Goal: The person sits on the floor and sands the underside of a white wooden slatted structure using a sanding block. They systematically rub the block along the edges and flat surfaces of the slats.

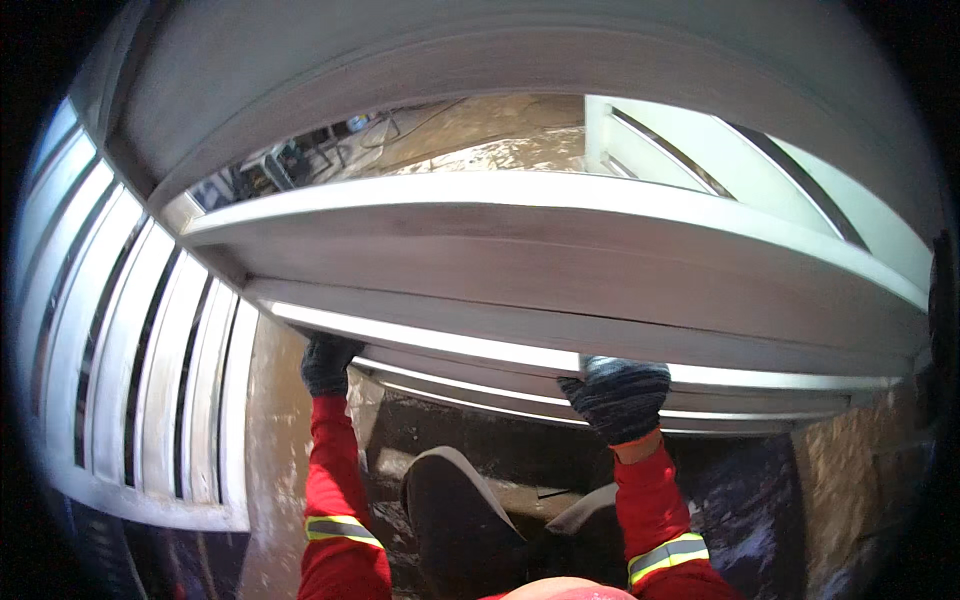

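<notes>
Head view | left hand [328,362], dark-gloved, red sleeve, was pressed to lower edge of white frame rail [560,275] | right hand [620,398], dark knit glove, was curled over same rail's edge | white louvred shutter [140,370] was seen at left | two dark shoes [460,520] were seen on muddy ground [270,470] below

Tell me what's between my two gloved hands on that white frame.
In the head view, only a bare stretch of the white frame's lower rail runs between the left hand and the right hand.
</notes>
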{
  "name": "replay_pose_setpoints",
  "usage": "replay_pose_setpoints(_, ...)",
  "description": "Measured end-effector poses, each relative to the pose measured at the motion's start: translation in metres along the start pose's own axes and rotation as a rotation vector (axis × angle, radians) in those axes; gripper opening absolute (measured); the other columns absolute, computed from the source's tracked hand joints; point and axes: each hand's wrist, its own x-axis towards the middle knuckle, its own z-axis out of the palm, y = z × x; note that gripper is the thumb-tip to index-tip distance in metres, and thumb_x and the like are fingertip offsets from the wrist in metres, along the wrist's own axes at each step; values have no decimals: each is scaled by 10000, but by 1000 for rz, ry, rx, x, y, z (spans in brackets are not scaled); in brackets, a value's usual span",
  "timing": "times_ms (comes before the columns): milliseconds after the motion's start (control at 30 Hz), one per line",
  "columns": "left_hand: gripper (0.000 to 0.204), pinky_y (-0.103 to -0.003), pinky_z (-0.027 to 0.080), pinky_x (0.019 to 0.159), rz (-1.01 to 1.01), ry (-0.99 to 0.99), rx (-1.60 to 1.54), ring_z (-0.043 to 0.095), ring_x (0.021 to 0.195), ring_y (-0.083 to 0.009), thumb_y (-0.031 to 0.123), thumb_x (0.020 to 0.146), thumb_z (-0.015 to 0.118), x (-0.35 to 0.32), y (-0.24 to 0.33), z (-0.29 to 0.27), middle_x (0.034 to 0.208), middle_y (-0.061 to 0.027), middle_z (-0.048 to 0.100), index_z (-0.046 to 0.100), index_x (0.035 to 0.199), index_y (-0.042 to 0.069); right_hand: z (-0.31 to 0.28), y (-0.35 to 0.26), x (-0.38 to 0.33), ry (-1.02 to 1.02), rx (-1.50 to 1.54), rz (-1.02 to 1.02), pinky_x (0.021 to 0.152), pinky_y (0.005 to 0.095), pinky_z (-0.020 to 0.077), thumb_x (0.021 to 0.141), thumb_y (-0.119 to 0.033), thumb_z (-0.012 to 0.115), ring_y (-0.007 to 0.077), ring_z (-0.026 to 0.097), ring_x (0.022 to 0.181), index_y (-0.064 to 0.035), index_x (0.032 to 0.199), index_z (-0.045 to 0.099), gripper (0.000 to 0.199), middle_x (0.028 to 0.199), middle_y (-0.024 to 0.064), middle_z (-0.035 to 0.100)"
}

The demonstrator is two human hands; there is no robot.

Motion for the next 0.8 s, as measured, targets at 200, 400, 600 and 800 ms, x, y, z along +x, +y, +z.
replay_pose_setpoints(200,308,-417,539,738,332,-102,441,648,861,-286,282,841,629,-1,-44,-5,997,-119,671,666,1019,33,25,2,-18,27,146,61,466,460,455,707,-437,635,262,595,518,-156,753,663,286,640,77,624)
replay_pose_setpoints(400,295,-545,550,824,-95,-202,-836,645,901,-374,161,926,453,10,-68,-17,1069,-226,626,586,1074,-58,-3,-3,1,60,291,70,418,390,448,738,-203,587,224,595,483,-145,666,591,93,519,62,548)
replay_pose_setpoints(600,158,-422,535,767,328,-126,44,634,813,-296,197,846,576,-15,21,19,864,-104,656,667,866,69,-3,0,4,65,248,107,430,377,452,730,-176,589,229,601,484,-125,667,602,82,524,78,558)
replay_pose_setpoints(800,120,-391,469,673,487,-217,262,567,697,-282,278,730,696,-77,176,67,700,-57,604,679,748,161,-5,-8,6,22,246,113,461,389,466,721,-171,592,234,607,514,-115,672,605,75,541,85,563)
